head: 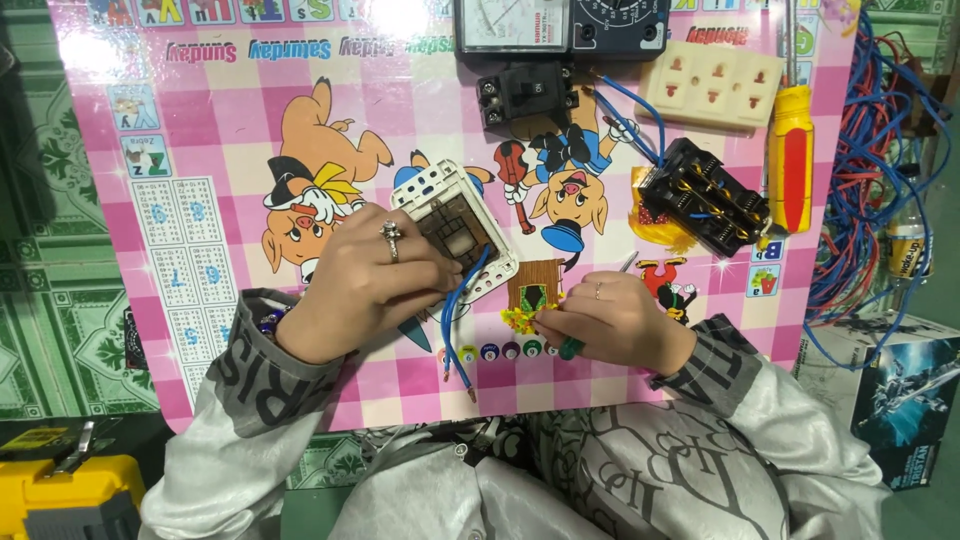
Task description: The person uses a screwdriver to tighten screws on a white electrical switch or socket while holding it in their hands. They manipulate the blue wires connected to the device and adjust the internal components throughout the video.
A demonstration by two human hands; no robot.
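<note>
My left hand [360, 285], with a ring on one finger, grips a white wall switch unit [455, 225] turned back side up, its brown inner part showing. Two blue wires [458, 330] hang from it toward me. My right hand [615, 320] rests on the pink cartoon mat [200, 150], fingers closed around a small tool with a green handle [568, 348]; a thin metal tip [627, 262] shows beyond the hand. The tool is only partly visible.
On the mat lie a black breaker [527, 92], a black terminal block with blue wires [705, 195], a cream socket strip [712, 85], a yellow-red screwdriver [791, 160] and two meters [560, 22]. Tangled wires [885, 150] and a box [900, 400] sit right; a yellow case [70, 495] lower left.
</note>
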